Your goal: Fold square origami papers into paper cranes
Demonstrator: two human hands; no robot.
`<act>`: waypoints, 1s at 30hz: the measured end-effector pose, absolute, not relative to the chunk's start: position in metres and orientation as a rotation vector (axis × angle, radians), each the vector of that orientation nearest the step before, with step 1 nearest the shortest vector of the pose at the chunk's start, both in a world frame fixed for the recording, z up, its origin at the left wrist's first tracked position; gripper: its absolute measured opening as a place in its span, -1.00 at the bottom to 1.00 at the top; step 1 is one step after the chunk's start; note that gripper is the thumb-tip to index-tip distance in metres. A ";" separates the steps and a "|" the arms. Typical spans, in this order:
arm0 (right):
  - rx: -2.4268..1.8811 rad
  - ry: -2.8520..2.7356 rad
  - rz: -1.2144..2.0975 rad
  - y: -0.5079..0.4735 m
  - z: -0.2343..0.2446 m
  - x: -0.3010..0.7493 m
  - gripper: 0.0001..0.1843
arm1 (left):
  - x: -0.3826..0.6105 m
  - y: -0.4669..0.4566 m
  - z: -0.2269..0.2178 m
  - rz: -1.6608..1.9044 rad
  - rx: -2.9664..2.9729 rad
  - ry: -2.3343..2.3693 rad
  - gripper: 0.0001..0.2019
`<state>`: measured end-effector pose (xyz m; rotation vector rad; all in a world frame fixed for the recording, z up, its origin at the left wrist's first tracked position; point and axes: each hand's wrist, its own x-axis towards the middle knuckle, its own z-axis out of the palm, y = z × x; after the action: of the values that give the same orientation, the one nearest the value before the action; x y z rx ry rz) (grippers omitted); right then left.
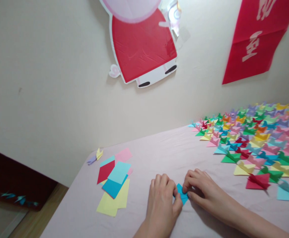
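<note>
A small folded piece of blue paper [183,197] lies on the pale pink cloth between my two hands. My left hand [162,200] pinches its left side between thumb and forefinger. From the right, my right hand [202,188] closes its thumb and fingertips on the opposite edge. Parts of the paper are hidden under the fingers. Left of my hands is a loose pile of flat paper sheets: light blue [119,172], darker blue [114,187], red [105,172], yellow [107,204] and pink [123,154].
Rows of colourful folded paper birds [258,138] cover the right of the cloth-covered table [154,152]. Two more folded pieces, yellow [99,154] and purple [92,160], sit at the back left corner. A cartoon cutout [144,46] and red banner [256,43] hang on the wall.
</note>
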<state>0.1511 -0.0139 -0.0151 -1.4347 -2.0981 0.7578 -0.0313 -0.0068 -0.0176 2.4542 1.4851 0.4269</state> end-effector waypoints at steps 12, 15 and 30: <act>-1.496 -2.085 0.695 -0.018 -0.010 0.145 -0.76 | -0.029 -0.009 -0.015 0.392 2.474 1.508 -0.87; -1.522 -2.081 0.696 -0.018 -0.007 0.143 -0.79 | -0.028 -0.009 -0.015 0.382 2.473 1.521 -0.87; -1.628 -2.064 0.563 -0.020 -0.008 0.130 -0.85 | -0.028 -0.010 -0.018 0.405 2.469 1.533 -0.88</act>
<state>0.1297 -0.0204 -0.0079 -1.6278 -2.0636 0.5626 -0.0275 -0.0104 -0.0178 2.4689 1.5326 0.4052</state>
